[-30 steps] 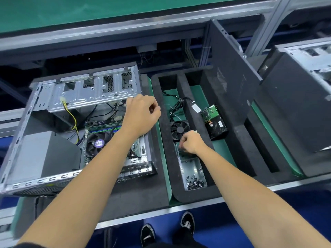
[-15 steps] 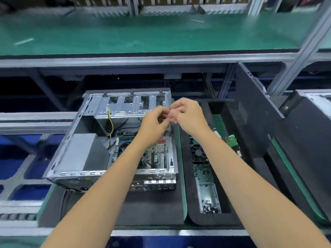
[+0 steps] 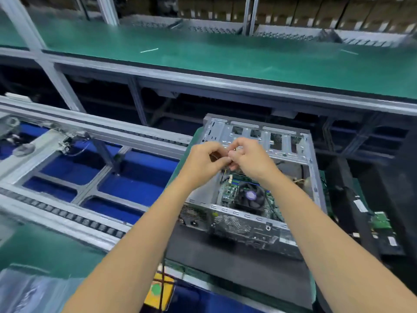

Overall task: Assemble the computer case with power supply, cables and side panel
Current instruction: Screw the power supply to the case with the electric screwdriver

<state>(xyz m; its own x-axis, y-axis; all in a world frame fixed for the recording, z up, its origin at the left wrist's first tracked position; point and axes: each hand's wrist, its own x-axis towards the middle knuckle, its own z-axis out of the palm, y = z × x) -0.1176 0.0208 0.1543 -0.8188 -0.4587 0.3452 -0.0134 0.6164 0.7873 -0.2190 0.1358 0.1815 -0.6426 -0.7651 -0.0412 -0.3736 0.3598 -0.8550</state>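
Both hands meet at the centre of the frame above the open computer case: the left hand and the right hand have fingers curled, fingertips touching, each grip pinched on something too small and blurred to identify. Beneath them the case lies open side up on a dark mat, its CPU fan visible; a roller conveyor runs at left
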